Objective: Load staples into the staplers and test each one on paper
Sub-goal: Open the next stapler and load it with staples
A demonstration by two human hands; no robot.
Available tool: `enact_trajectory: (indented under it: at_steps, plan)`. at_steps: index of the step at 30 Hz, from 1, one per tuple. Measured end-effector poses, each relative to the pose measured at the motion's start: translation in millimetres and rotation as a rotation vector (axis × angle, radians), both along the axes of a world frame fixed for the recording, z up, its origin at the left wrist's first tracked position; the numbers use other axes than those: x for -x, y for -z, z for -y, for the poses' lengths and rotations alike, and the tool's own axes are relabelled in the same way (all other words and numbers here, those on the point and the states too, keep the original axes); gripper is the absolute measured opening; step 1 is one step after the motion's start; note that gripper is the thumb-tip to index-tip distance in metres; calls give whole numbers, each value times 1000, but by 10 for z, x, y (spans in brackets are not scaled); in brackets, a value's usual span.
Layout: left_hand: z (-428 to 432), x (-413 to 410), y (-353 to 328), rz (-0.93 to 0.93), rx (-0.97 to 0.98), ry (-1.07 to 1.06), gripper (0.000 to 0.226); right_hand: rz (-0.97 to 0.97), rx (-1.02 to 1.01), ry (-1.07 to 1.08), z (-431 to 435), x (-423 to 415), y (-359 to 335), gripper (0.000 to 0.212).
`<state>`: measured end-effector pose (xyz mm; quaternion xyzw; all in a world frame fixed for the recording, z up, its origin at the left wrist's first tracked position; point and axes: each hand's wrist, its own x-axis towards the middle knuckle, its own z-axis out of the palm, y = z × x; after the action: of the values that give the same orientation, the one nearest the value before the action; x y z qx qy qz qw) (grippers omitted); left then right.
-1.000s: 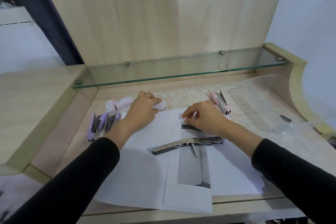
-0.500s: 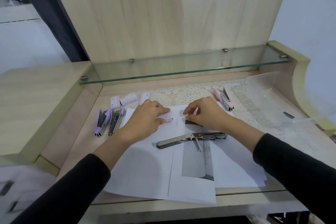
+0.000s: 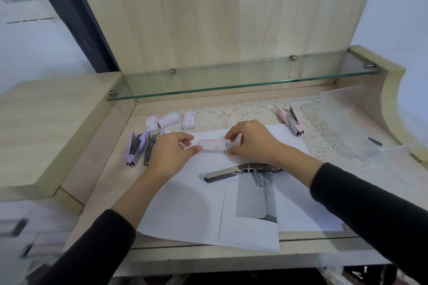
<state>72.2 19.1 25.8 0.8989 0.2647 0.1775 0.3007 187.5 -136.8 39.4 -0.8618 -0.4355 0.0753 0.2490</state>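
A small pink and white staple box is held over the white paper. My left hand pinches its left end and my right hand pinches its right end. An opened stapler with its metal channel exposed lies on the paper just in front of my hands. Two purple staplers lie open at the left, beside my left hand. A pink stapler lies at the back right on the lace mat. Three more staple boxes sit at the back left.
A glass shelf overhangs the back of the desk. A clear plastic bag with a small dark piece lies at the right. A raised wooden ledge borders the left side.
My left hand has brought the staple box from the back of the desk to the middle over the paper. My right hand now pinches its other end.
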Motion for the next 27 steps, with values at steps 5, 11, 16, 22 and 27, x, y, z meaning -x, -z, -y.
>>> enact_trajectory:
  at_steps: [5,11,16,22,27]
  plan:
    - [28,1,58,41,97,-6,31,29,-1,-19,-41,20,17,35]
    - [107,-53,55,9,37,8,38,40,-17,-23,-96,51,34,26]
    - [112,-62,68,16,67,3,52,31,-18,-30,-129,61,49,22]
    - [97,-61,67,-30,59,23,49,1,-19,-36,-142,39,61,26]
    - [93,-34,59,-52,38,35,46,-52,-25,-36,-144,16,48,27]
